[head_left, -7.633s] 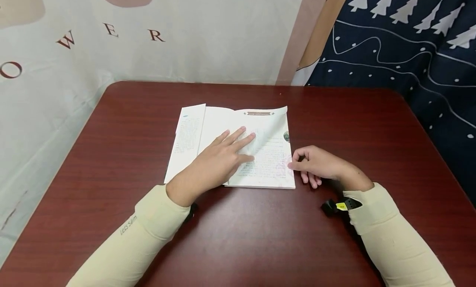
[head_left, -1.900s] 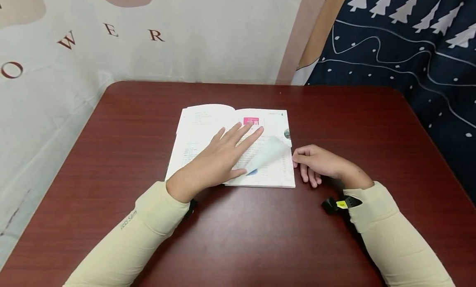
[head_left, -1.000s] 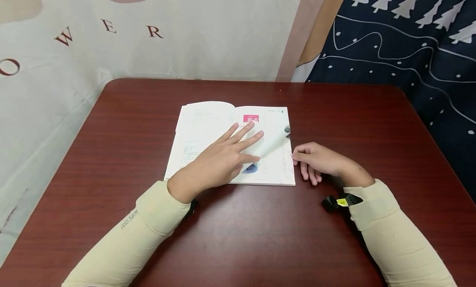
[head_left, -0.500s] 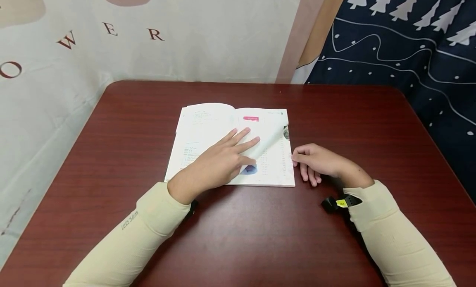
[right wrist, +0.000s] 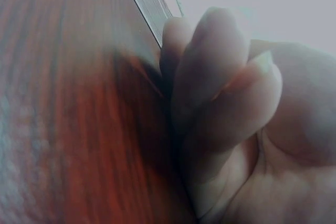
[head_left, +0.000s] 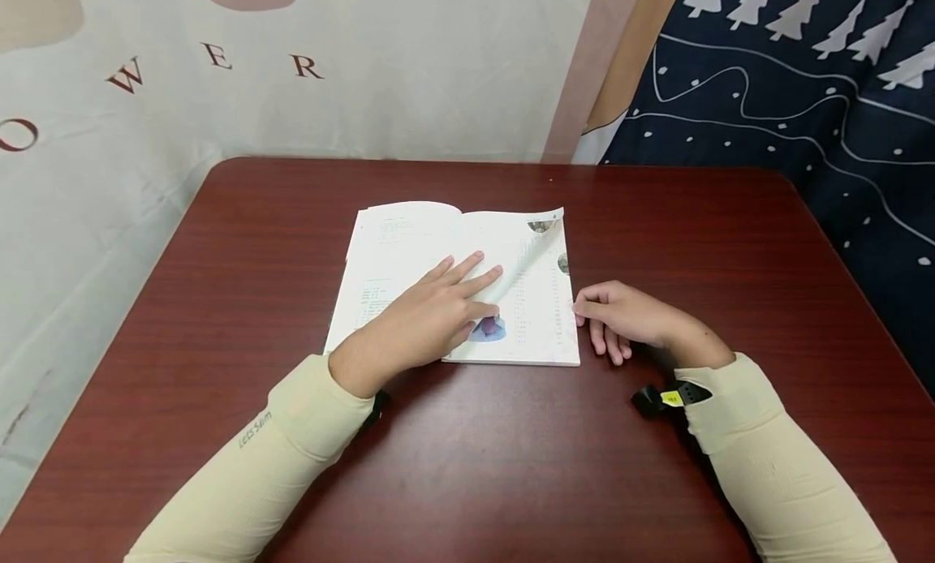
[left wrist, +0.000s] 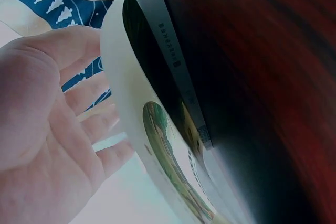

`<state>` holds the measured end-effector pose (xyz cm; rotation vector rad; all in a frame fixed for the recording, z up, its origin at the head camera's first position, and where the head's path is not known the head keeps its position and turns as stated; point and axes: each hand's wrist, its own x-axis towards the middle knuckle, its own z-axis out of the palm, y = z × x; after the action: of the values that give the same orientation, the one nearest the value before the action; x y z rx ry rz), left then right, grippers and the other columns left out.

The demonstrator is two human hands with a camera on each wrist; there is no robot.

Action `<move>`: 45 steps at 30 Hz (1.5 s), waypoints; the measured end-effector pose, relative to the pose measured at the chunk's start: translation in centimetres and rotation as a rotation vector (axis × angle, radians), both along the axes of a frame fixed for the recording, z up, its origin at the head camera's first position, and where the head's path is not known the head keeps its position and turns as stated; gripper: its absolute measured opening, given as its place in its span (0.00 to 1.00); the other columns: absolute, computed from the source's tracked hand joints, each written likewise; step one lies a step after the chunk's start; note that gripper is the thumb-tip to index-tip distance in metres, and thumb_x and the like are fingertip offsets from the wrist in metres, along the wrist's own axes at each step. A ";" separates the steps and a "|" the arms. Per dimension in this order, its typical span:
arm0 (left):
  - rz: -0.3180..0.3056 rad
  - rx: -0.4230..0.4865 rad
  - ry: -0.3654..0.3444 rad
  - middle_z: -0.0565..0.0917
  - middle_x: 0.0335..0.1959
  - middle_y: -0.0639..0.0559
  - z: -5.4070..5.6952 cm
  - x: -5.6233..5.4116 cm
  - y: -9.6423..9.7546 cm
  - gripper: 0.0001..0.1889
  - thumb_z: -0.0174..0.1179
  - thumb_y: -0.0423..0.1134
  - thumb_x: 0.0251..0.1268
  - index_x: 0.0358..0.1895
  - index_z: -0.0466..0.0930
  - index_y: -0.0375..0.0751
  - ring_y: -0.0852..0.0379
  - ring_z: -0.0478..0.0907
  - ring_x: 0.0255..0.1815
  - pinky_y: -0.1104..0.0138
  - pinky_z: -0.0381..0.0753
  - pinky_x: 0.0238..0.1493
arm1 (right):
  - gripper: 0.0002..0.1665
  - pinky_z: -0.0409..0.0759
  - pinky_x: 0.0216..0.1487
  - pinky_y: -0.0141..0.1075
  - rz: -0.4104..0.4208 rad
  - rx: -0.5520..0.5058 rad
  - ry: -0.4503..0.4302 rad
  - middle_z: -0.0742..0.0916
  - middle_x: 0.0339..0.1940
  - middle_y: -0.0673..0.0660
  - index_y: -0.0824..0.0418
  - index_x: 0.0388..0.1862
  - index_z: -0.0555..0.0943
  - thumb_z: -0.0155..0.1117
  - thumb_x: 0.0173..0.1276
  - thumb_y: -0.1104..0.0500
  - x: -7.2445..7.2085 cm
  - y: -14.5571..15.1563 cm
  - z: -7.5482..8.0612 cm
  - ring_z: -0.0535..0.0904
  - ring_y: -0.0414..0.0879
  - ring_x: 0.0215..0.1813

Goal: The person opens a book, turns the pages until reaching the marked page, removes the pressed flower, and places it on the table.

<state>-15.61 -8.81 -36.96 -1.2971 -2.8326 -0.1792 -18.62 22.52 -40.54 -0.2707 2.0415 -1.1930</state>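
An open book (head_left: 540, 311) lies on the dark red-brown table. My left hand (head_left: 427, 315) rests across its middle, fingers spread and nearly straight on the right-hand page. A leaf (head_left: 511, 230) under those fingers curls over diagonally, showing part of the page beneath with a blue-purple picture (head_left: 489, 328). In the left wrist view the palm (left wrist: 42, 129) faces the book's curved pages and their printed picture (left wrist: 170, 156). My right hand (head_left: 621, 315) rests at the book's right edge, fingers loosely curled, thumb tip right at the edge; its curled fingers (right wrist: 215, 61) lie along the tabletop.
The table (head_left: 540, 457) stretches around the book on all sides. Behind it hang a pale lettered curtain (head_left: 409, 76) and a navy cloth with white trees (head_left: 774, 100). A black wrist camera (head_left: 646, 401) sits under the right sleeve.
The page before last lay on the left side less fully; a leaf has turned leftward since. Within the last second the curling leaf's fold has risen to the top right corner as the left hand drew slightly back.
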 end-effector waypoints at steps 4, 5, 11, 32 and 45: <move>0.014 -0.008 -0.017 0.65 0.77 0.46 0.0 0.0 -0.2 0.19 0.62 0.34 0.66 0.58 0.85 0.52 0.41 0.53 0.81 0.43 0.57 0.77 | 0.17 0.72 0.12 0.32 0.007 0.002 -0.002 0.81 0.16 0.58 0.71 0.39 0.71 0.46 0.81 0.56 0.0 -0.1 0.1 0.76 0.44 0.10; 0.018 -0.009 -0.018 0.65 0.77 0.46 0.0 0.0 -0.2 0.19 0.62 0.34 0.66 0.59 0.84 0.51 0.41 0.53 0.81 0.43 0.58 0.77 | 0.17 0.73 0.12 0.32 0.011 0.001 0.002 0.81 0.16 0.58 0.71 0.39 0.71 0.47 0.81 0.56 0.0 -0.1 0.1 0.76 0.44 0.10; 0.040 -0.011 -0.035 0.64 0.78 0.45 0.1 -0.1 -0.4 0.20 0.61 0.34 0.67 0.61 0.83 0.51 0.41 0.53 0.82 0.44 0.58 0.77 | 0.18 0.73 0.12 0.33 0.011 0.009 0.030 0.81 0.15 0.57 0.69 0.37 0.73 0.52 0.79 0.54 0.0 -0.1 0.2 0.75 0.43 0.09; 0.122 -0.027 -0.096 0.59 0.80 0.41 -0.2 0.0 -0.3 0.24 0.62 0.39 0.68 0.67 0.77 0.53 0.37 0.55 0.80 0.44 0.64 0.74 | 0.17 0.74 0.12 0.33 0.026 0.029 0.058 0.82 0.14 0.57 0.69 0.40 0.75 0.59 0.76 0.54 0.1 0.1 0.3 0.75 0.42 0.09; 0.193 -0.027 -0.147 0.55 0.80 0.38 0.0 0.2 -0.5 0.28 0.63 0.41 0.68 0.71 0.72 0.48 0.33 0.55 0.79 0.42 0.65 0.72 | 0.15 0.74 0.12 0.34 0.010 0.041 0.044 0.82 0.15 0.57 0.66 0.39 0.75 0.59 0.76 0.53 0.1 0.0 0.2 0.75 0.44 0.09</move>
<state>-15.38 -9.28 -36.97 -1.0461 -3.0715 -0.2416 -18.52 22.55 -40.30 -0.2886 2.0978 -1.1470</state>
